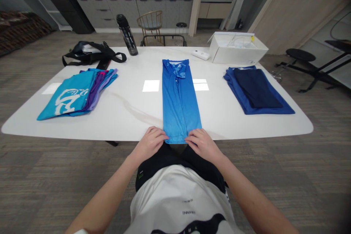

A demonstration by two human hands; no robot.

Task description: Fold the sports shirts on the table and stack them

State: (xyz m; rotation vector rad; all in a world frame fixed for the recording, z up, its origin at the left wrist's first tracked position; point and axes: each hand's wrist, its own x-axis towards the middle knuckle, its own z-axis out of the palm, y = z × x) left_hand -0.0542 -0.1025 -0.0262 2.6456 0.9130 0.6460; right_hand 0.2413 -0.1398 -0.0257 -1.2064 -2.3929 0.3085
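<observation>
A blue shirt, folded into a long narrow strip, lies lengthwise on the white table. Its near hem reaches the table's front edge, and a patterned piece of it is folded over at the far end. My left hand is closed on the left corner of the hem, fingertips pressed together. On the right corner, my right hand pinches the hem in the same way. The cloth between the two hands lies fairly flat, with a few creases running along its length.
Folded teal and purple shirts are stacked at left; folded navy clothes lie at right. Along the back stand a black bag, a dark bottle, a small white device and a white box.
</observation>
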